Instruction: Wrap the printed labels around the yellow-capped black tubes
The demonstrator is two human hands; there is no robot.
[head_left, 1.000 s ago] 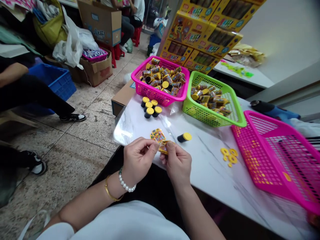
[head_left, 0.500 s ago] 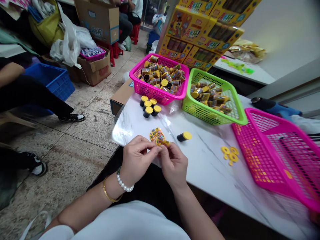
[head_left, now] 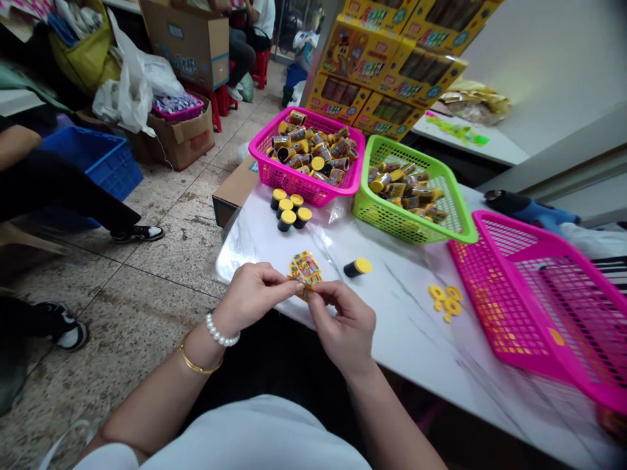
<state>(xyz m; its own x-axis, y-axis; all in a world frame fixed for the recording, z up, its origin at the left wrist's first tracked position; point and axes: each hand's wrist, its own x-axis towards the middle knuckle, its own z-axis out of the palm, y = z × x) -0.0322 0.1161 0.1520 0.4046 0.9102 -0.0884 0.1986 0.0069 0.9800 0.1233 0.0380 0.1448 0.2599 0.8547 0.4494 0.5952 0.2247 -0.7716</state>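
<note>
My left hand point(head_left: 255, 295) and my right hand point(head_left: 345, 324) come together over the near table edge, pinching a small yellow printed label point(head_left: 302, 294) between thumbs and fingers. Fingertips hide part of the label. Just beyond lies a small pile of similar colourful labels point(head_left: 305, 264) on the white table point(head_left: 392, 313). To the right of the pile, a black tube with a yellow cap point(head_left: 358, 267) lies tilted or on its side. Several upright black tubes with yellow caps point(head_left: 287, 219) stand in a cluster farther back, left of centre.
A pink basket point(head_left: 308, 189) and a green basket point(head_left: 416, 225) hold many labelled tubes. Small yellow rings point(head_left: 452, 305) lie near an angled pink basket point(head_left: 519, 313) at right. Behind it lies a blue-and-black tool point(head_left: 529, 210). Yellow boxes point(head_left: 362, 55) are stacked behind. Another person's leg point(head_left: 73, 189) extends at left.
My hands have moved slightly apart and the label now stretches between their fingertips, uncovering more of the pile. The whole view has shifted slightly.
</note>
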